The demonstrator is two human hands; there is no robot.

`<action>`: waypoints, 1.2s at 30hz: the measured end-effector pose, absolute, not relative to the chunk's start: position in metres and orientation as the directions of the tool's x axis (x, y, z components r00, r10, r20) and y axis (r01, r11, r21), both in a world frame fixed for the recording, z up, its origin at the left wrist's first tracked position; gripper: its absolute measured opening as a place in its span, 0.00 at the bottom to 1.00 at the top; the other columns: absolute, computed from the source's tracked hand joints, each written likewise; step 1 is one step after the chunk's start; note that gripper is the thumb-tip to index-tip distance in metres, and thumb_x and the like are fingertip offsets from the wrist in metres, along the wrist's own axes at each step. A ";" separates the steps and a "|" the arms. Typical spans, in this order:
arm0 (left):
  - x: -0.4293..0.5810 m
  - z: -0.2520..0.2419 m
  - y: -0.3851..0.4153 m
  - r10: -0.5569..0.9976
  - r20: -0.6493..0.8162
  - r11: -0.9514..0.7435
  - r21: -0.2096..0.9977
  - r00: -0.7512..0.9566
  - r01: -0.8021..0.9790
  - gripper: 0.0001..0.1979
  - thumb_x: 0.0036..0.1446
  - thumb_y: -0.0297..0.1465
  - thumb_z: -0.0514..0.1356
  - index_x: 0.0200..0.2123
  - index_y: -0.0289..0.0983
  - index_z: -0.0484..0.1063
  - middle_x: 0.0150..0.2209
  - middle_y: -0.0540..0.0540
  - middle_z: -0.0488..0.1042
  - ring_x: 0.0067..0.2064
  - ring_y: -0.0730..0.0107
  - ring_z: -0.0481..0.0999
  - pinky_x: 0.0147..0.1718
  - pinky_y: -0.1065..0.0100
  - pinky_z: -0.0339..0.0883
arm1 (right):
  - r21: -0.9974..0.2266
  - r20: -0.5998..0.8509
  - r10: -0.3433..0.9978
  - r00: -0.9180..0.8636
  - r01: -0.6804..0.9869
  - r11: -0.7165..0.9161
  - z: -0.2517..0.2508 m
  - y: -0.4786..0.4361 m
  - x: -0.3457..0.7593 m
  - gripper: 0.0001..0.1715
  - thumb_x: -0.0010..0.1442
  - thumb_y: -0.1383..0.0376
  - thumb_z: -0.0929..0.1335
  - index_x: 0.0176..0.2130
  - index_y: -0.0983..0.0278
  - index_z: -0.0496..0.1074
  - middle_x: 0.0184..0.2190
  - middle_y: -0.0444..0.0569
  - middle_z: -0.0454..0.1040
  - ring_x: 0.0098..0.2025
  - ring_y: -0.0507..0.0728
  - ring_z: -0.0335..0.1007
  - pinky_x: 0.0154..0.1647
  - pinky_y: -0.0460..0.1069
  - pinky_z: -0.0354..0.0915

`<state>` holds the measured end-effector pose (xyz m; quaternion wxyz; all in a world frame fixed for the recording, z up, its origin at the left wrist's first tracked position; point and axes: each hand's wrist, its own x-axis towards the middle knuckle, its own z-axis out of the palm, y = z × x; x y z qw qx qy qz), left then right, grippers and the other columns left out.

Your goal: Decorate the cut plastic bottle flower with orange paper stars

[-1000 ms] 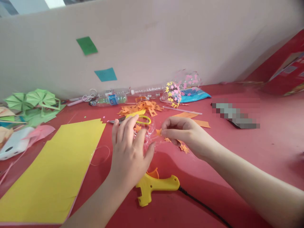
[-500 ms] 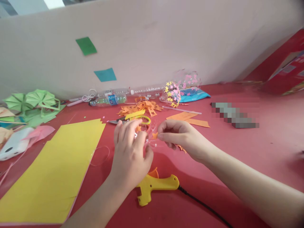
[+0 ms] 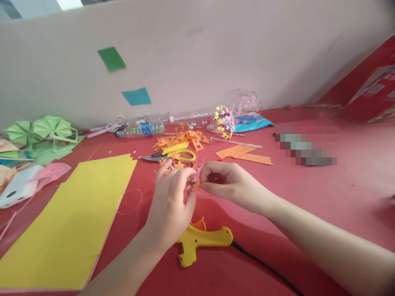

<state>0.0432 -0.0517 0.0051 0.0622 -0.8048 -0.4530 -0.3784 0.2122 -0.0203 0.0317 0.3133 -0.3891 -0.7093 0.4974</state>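
Observation:
My left hand (image 3: 171,197) curls its fingers round a small clear plastic piece (image 3: 194,172) above the red table. My right hand (image 3: 226,181) meets it from the right, thumb and forefinger pinching a small orange paper star (image 3: 196,186) against that plastic. Just beyond the hands lie yellow-handled scissors (image 3: 175,153) and a few loose orange stars (image 3: 178,165). A yellow glue gun (image 3: 202,242) with a black cord lies on the table right below my left hand.
A large yellow paper sheet (image 3: 70,222) covers the left of the table. Farther back are orange paper scraps (image 3: 182,138), orange strips (image 3: 243,154), plastic bottles (image 3: 142,129), a clear bottle piece covered in yellow and pink stars (image 3: 228,115), green paper fans (image 3: 40,133), a red box (image 3: 370,90).
My right hand has moved left with the orange star until it meets my left hand, and my left fingers have curled tighter round the plastic piece.

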 end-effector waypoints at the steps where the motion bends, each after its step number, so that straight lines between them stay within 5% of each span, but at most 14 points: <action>1: 0.043 0.004 -0.052 0.677 0.672 -0.585 0.242 0.301 0.774 0.17 0.55 0.19 0.55 0.46 0.39 0.60 0.36 0.48 0.75 0.41 0.66 0.76 0.61 0.45 0.54 | -0.944 0.063 0.867 -0.494 0.252 0.212 0.031 -0.020 0.212 0.04 0.52 0.68 0.65 0.26 0.63 0.65 0.24 0.40 0.64 0.27 0.49 0.58 0.28 0.46 0.55; 13: 0.044 0.002 -0.053 0.664 0.710 -0.593 0.311 0.233 0.743 0.18 0.56 0.20 0.56 0.47 0.42 0.57 0.33 0.50 0.74 0.34 0.68 0.77 0.55 0.49 0.62 | -0.953 -0.012 0.913 -0.408 0.280 0.113 0.031 -0.021 0.209 0.02 0.51 0.67 0.65 0.27 0.63 0.67 0.21 0.39 0.64 0.23 0.48 0.56 0.25 0.45 0.54; 36: 0.044 0.000 -0.054 0.619 0.742 -0.631 0.275 0.257 0.726 0.16 0.55 0.18 0.57 0.44 0.38 0.59 0.34 0.48 0.75 0.37 0.67 0.78 0.51 0.51 0.66 | -0.957 -0.014 0.934 -0.357 0.277 0.092 0.030 -0.022 0.205 0.02 0.50 0.69 0.65 0.27 0.63 0.67 0.21 0.38 0.65 0.23 0.47 0.57 0.23 0.44 0.54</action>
